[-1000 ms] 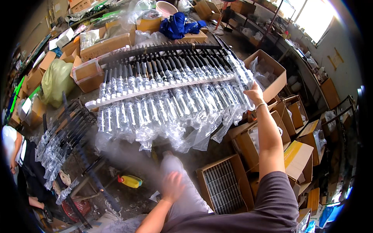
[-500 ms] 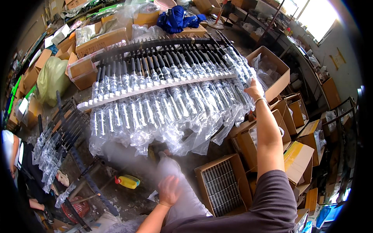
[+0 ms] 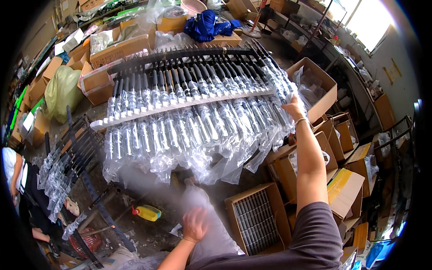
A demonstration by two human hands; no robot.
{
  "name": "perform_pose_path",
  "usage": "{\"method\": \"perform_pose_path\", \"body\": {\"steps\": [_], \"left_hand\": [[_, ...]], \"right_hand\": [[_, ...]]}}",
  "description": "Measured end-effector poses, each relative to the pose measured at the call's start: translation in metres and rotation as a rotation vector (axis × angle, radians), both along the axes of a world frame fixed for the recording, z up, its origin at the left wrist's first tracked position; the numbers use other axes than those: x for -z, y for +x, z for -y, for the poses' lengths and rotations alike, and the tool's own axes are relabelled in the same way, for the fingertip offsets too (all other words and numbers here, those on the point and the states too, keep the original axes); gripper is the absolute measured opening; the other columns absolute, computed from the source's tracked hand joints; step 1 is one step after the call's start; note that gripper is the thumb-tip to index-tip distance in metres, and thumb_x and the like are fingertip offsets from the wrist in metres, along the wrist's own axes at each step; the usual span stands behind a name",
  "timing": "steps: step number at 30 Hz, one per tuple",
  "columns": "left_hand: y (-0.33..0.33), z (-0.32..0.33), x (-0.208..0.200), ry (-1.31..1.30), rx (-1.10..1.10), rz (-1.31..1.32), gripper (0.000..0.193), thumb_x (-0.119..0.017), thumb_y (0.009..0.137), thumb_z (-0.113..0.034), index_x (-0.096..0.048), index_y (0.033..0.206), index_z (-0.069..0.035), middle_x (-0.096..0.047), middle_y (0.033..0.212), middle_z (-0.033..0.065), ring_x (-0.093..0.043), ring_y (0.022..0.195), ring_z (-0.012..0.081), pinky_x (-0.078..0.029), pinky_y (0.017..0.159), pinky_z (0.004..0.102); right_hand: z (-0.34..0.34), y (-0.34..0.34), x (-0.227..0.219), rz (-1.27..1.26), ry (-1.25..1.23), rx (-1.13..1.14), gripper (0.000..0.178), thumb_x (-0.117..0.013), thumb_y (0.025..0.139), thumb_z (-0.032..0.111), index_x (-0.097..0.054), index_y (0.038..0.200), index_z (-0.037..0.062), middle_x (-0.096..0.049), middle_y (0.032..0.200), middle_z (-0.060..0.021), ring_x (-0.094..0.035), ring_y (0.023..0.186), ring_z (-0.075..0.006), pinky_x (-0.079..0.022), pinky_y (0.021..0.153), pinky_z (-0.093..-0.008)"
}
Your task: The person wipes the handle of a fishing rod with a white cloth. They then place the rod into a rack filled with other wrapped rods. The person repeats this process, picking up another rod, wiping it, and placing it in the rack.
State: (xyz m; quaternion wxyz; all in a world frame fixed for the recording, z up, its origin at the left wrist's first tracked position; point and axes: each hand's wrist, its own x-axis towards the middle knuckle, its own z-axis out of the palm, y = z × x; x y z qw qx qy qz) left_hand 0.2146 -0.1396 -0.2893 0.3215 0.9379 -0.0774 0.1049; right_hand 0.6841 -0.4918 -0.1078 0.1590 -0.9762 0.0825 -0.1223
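A long row of black rods with foam-like grips stands side by side on a rack, their lower parts in clear plastic sleeves (image 3: 207,123). Across the row runs a white notched bar (image 3: 184,105). At the right end of the row, my right hand (image 3: 294,108) is wrapped around a plastic-sleeved rod (image 3: 281,78); part of its fingers is hidden behind the plastic. My left hand (image 3: 195,225) lies on my grey-trousered leg (image 3: 211,238), holding nothing, its fingers loosely bent, apart and a little blurred.
An open carton of grey cylinders (image 3: 234,225) stands below the rack, a yellow bottle (image 3: 147,213) on the floor left of it. More cartons (image 3: 346,186) crowd the right. Another rack of sleeved rods (image 3: 58,175) is at left, beside a person (image 3: 15,171).
The whole view has shifted slightly. My left hand's fingers have bent a little more on the leg. My right hand keeps its place at the rods' right end.
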Motion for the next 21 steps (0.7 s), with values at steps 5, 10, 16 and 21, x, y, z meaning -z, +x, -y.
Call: {"method": "perform_pose_path", "body": {"steps": [5, 10, 16, 21], "left_hand": [[-0.001, 0.000, 0.002, -0.003, -0.005, 0.003, 0.055, -0.067, 0.073, -0.029, -0.057, 0.125, -0.014, -0.051, 0.128, 0.0113, -0.046, 0.121, 0.0318, -0.034, 0.097, 0.0478], [-0.001, -0.001, 0.001, -0.027, -0.006, 0.006, 0.054, -0.066, 0.073, -0.028, -0.057, 0.125, -0.015, -0.051, 0.128, 0.0112, -0.046, 0.121, 0.0316, -0.034, 0.096, 0.0477], [0.000, -0.001, 0.001, -0.041, -0.010, 0.007, 0.054, -0.066, 0.072, -0.027, -0.058, 0.124, -0.015, -0.052, 0.127, 0.0112, -0.047, 0.119, 0.0319, -0.034, 0.097, 0.0474], [0.001, -0.001, 0.000, -0.053, -0.012, -0.003, 0.052, -0.065, 0.073, -0.027, -0.059, 0.123, -0.014, -0.052, 0.126, 0.0107, -0.048, 0.118, 0.0318, -0.035, 0.097, 0.0471]], "right_hand": [[-0.010, -0.003, -0.009, -0.007, -0.021, 0.010, 0.060, -0.078, 0.062, 0.022, -0.055, 0.114, 0.0029, -0.063, 0.110, -0.0212, -0.059, 0.107, -0.0363, -0.046, 0.092, -0.0401], [-0.012, -0.002, -0.011, 0.012, -0.081, 0.066, 0.059, -0.076, 0.065, 0.021, -0.054, 0.118, 0.0078, -0.064, 0.113, -0.0195, -0.059, 0.108, -0.0367, -0.046, 0.091, -0.0431], [-0.018, 0.001, -0.007, 0.016, -0.208, 0.078, 0.054, -0.069, 0.070, 0.018, -0.054, 0.122, 0.0108, -0.063, 0.113, -0.0192, -0.058, 0.110, -0.0371, -0.046, 0.092, -0.0437], [-0.015, 0.003, -0.002, 0.011, -0.258, 0.034, 0.053, -0.064, 0.072, 0.018, -0.054, 0.123, 0.0109, -0.063, 0.113, -0.0193, -0.058, 0.109, -0.0367, -0.046, 0.091, -0.0435]]}}
